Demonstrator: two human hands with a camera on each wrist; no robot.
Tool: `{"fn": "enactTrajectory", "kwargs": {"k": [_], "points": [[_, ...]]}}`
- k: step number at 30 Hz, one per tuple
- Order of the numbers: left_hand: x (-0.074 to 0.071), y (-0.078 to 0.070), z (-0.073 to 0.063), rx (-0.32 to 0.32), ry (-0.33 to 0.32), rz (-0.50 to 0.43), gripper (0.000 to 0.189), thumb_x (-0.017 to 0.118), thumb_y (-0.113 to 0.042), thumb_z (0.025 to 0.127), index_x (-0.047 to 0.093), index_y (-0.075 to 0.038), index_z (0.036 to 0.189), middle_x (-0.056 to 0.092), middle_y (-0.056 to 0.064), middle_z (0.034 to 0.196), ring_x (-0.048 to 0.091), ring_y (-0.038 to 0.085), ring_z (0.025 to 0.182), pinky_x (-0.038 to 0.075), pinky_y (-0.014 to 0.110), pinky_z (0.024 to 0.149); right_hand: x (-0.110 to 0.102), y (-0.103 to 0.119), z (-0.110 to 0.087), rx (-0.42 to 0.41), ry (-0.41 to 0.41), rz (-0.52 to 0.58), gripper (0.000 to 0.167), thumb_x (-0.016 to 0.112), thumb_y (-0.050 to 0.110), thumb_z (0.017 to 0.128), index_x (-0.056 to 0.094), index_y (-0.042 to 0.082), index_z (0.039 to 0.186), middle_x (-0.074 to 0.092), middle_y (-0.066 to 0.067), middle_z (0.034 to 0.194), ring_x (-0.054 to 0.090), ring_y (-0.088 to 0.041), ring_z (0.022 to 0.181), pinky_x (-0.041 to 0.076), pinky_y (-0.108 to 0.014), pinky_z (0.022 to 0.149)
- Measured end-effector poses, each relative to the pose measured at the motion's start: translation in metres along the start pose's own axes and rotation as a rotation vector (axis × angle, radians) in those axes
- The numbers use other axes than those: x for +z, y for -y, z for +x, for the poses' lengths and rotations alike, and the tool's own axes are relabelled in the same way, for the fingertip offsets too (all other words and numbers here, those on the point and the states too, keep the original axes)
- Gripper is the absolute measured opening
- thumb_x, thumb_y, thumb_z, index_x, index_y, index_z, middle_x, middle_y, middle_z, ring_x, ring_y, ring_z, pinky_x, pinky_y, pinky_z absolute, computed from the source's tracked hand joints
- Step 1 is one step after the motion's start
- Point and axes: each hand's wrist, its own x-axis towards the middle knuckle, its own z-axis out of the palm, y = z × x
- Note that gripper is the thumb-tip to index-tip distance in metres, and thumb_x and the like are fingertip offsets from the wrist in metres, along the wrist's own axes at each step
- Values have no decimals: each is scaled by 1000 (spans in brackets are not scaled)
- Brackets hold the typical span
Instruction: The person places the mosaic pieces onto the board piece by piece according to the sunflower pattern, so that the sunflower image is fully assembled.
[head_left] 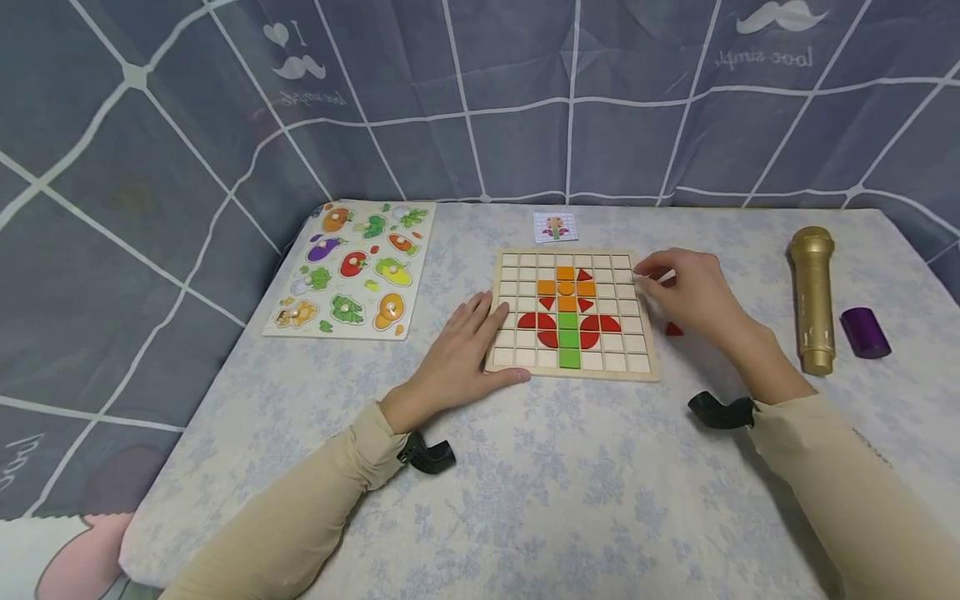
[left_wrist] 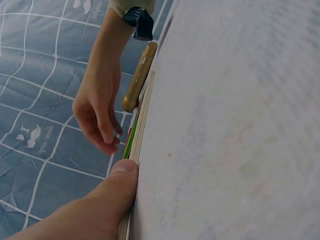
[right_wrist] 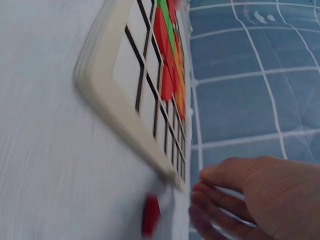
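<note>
My left hand [head_left: 463, 357] rests along the left edge of a square wooden grid board [head_left: 512, 360], its thumb at the front edge. On the board, orange pieces [head_left: 566, 273], green squares [head_left: 570, 358] and red pieces [head_left: 609, 323] form a flower-like pattern. My right hand [head_left: 697, 292] hovers just past the board's right edge, fingers loosely bent, with no piece visible between them. In the left wrist view, its thumb and fingers [left_wrist: 104, 131] hang apart from the board. Below this hand lies a loose red triangular piece [right_wrist: 151, 215], partly shaded.
A small pattern card [head_left: 555, 227] lies behind the board. At the left is a vegetable peg puzzle [head_left: 360, 275]. A gold microphone-shaped object [head_left: 813, 300] and a purple cylinder [head_left: 866, 332] lie to the right. A grid-patterned curtain [head_left: 517, 150] borders the table.
</note>
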Motion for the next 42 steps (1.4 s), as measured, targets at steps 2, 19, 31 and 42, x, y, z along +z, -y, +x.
{"fn": "enactTrajectory", "kwargs": {"k": [2, 19, 31, 42], "points": [[0, 0, 0, 3, 1, -5, 104, 71, -64, 92, 28, -8, 168, 16, 20, 175, 11, 32, 165, 10, 47, 135, -6, -7, -8, 6, -13, -20, 19, 70, 12, 101, 77, 0, 113, 76, -20, 105, 75, -38, 90, 59, -54, 85], [1, 1, -3, 0, 1, -5, 104, 70, -65, 92, 27, -8, 168, 15, 20, 175, 10, 33, 165, 10, 49, 135, -13, -19, -52, -4, 67, -113, 20, 88, 18, 86, 77, 4, 94, 75, -5, 82, 68, -19, 75, 51, -38, 71], [1, 1, -1, 4, 5, 1, 104, 70, -65, 92, 27, -9, 168, 16, 20, 175, 10, 33, 165, 10, 48, 135, -7, -16, -51, 77, 92, 9, 15, 89, 17, 85, 78, 11, 94, 74, -4, 88, 66, -19, 83, 51, -26, 71], [-1, 0, -1, 4, 2, 3, 105, 70, -65, 92, 27, -8, 168, 16, 21, 175, 10, 34, 165, 9, 49, 135, -1, -15, -49, -3, 52, 20, 16, 86, 11, 88, 81, 8, 103, 76, -5, 90, 68, -19, 85, 55, -18, 71]]}}
